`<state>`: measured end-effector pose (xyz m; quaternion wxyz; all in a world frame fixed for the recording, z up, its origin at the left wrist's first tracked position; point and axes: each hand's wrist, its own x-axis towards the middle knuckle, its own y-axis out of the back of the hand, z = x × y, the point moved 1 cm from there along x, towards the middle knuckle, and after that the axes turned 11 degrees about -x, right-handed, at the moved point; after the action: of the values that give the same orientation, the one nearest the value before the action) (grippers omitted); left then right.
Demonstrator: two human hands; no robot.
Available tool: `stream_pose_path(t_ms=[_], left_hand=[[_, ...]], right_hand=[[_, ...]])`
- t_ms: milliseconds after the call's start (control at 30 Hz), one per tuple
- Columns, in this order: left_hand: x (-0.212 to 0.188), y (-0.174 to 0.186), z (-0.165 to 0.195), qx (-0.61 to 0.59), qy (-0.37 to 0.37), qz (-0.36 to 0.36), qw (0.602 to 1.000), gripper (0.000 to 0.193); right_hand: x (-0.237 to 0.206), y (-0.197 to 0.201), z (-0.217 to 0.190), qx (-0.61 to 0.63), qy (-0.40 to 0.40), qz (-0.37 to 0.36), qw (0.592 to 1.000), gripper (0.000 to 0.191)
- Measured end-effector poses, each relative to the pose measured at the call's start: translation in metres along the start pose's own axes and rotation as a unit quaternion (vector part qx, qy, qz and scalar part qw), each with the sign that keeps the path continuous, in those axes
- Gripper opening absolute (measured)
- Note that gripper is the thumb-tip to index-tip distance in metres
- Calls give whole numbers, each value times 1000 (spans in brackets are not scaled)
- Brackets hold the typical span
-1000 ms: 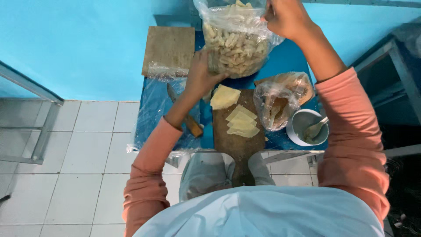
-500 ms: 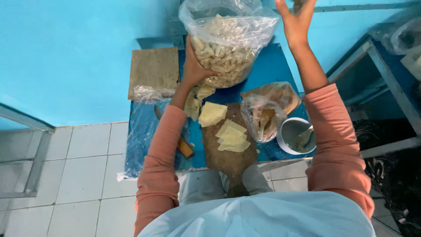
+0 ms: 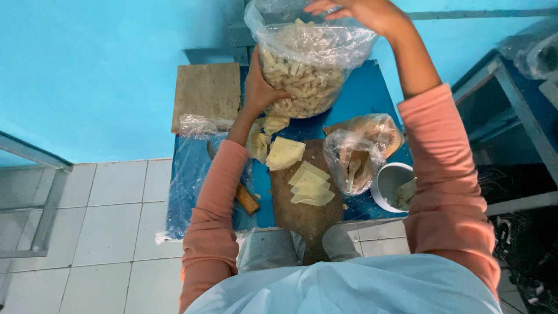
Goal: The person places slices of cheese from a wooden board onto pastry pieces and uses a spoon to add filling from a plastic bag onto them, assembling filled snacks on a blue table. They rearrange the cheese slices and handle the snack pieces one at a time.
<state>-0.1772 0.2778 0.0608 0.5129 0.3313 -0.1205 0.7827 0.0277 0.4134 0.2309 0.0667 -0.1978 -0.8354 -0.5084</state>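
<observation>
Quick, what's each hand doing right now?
Left hand: pressed against the side of the big plastic bag.
Right hand: fingers closed on the bag's top.
</observation>
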Motion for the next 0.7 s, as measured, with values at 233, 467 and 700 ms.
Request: stream_pose_path(t_ms=[233,467,700], left_hand=[[7,2,1,7,-24,7,1000,145],[12,5,-4,31,14,-6,999,145],[7,8,-4,31,-13,-8,999,147]], right_hand=[[27,-34,-30,-89,-292,-220,927,82],[17,2,3,-236,-156,-146,948,88],[26,-27,1,-278,-215,-124,928,67]])
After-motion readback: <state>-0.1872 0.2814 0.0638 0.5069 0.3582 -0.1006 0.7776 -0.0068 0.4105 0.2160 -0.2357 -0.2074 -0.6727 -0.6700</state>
